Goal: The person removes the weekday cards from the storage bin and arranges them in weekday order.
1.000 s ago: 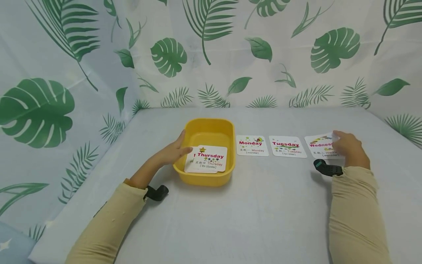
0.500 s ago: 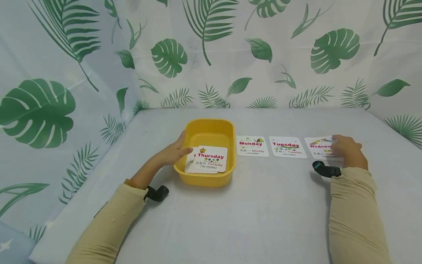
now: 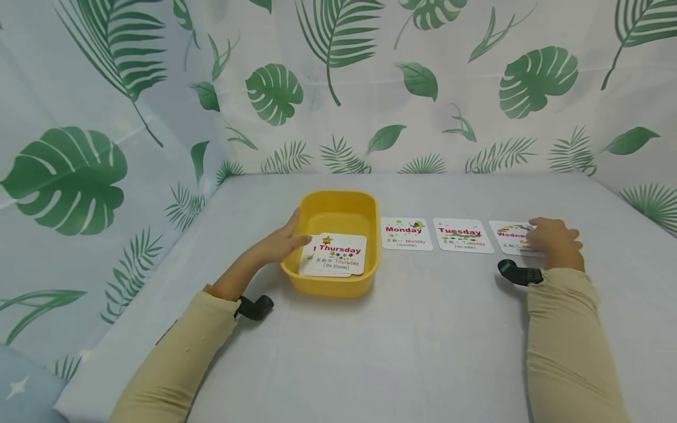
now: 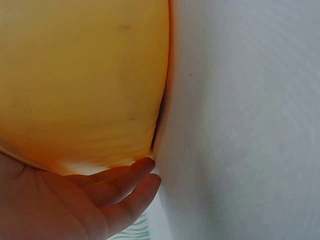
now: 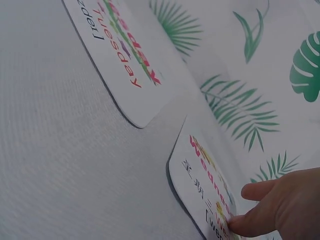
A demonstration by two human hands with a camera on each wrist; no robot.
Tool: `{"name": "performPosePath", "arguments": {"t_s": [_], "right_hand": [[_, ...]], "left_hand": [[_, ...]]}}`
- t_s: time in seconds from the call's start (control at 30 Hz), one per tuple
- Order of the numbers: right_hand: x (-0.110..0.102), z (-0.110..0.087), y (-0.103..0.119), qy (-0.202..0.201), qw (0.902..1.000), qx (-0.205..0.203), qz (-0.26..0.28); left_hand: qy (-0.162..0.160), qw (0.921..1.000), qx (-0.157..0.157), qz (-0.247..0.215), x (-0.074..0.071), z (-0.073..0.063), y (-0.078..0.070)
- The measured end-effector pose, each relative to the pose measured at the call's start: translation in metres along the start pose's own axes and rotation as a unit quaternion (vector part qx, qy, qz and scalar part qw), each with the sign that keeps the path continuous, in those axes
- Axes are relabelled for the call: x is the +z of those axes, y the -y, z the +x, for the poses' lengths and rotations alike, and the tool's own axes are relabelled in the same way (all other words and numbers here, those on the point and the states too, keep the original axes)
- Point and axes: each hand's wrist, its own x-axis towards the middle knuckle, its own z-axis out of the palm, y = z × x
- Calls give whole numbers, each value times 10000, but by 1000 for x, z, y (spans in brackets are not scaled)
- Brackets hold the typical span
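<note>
My left hand (image 3: 271,248) holds the yellow tub (image 3: 333,288) by its left side, thumb over the rim and fingers along the outer wall (image 4: 90,90). Inside the tub lies a Thursday card (image 3: 342,258) on top of another white card, which is mostly covered. At the right, my right hand (image 3: 555,239) touches the Wednesday card (image 3: 510,236), which lies on the table and is partly hidden by the fingers. In the right wrist view its thumb tip rests on the card's printed face, with the forefinger extended above.
A Monday card (image 3: 406,235) and a Tuesday card (image 3: 463,236) lie in a row between the tub and the Wednesday card. White cloth covers the table (image 3: 412,341). A leaf-print curtain (image 3: 338,76) hangs behind and along the left.
The Wednesday card's raised far edge has come down flat. My right hand has lowered and shifted slightly left, loosening its pinch on the card. The left hand keeps its place on the tub.
</note>
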Motion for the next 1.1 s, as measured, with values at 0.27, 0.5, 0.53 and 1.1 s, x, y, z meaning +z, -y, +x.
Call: {"name": "performPosePath", "arguments": {"t_s": [0.27,0.5,0.53,1.1], "right_hand": [[11,4,20,-204,9983,-254,-481],[33,0,61,-390,9896,-1105,-836],[36,-2,67,-379,9878,-1216,-897],[75,-42,147,-600,9556,-2240,-1820]], "left_hand": [[-23,10000,2,-29,0,0,2],[-61,10000,-29,-39,1,1,0],[-59,10000,-29,-43,1,1,0],[-52,10000,6,60,0,-1,1]]}}
